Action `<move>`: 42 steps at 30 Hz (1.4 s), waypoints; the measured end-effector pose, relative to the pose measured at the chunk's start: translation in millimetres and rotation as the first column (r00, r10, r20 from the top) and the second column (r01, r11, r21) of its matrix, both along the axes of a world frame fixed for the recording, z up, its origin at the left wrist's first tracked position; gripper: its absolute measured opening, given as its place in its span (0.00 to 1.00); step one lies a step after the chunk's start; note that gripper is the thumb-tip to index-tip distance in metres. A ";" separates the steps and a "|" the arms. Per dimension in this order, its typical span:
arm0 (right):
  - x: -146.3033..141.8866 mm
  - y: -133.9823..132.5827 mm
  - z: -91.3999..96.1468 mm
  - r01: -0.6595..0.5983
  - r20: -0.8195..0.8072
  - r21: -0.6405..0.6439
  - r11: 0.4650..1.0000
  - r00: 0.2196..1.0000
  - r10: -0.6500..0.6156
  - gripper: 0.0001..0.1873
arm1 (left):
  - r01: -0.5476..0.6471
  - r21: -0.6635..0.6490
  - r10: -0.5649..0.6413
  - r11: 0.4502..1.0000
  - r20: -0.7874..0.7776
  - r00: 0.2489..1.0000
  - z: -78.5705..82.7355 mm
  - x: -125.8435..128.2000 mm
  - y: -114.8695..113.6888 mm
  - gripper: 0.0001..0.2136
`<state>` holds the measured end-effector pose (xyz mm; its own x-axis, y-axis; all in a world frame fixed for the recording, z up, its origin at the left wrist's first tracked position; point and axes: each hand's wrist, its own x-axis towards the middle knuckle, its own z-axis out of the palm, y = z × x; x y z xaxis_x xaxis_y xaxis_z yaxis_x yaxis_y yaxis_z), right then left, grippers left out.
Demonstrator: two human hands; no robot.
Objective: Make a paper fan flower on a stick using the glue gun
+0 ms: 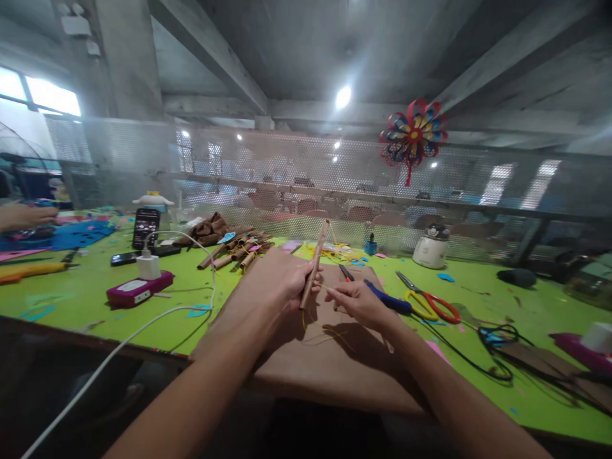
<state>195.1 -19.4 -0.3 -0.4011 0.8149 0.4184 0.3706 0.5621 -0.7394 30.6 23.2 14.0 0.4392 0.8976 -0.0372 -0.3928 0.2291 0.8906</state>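
My left hand (280, 280) is closed round a long rolled brown paper stick (316, 260), holding it nearly upright over a brown paper sheet (329, 363). My right hand (356, 299) is pinched on a thin yellow thread (315, 328) that runs to the stick and loops down onto the sheet. Both hands sit close together above the green table (95, 293).
A pile of rolled brown sticks (236, 252) lies behind my left hand. Scissors with red and yellow handles (428, 303) and a blue-handled tool (387, 298) lie to the right. A pink power strip (139, 290) with a white charger cable, a phone (145, 227), another person's hand (23, 217) at far left.
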 end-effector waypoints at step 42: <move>23.4 11.9 26.0 -0.214 -0.864 -0.251 0.944 0.489 -0.118 0.15 | 0.237 0.377 -0.128 0.895 -0.293 0.948 8.5 14.4 -34.8 0.15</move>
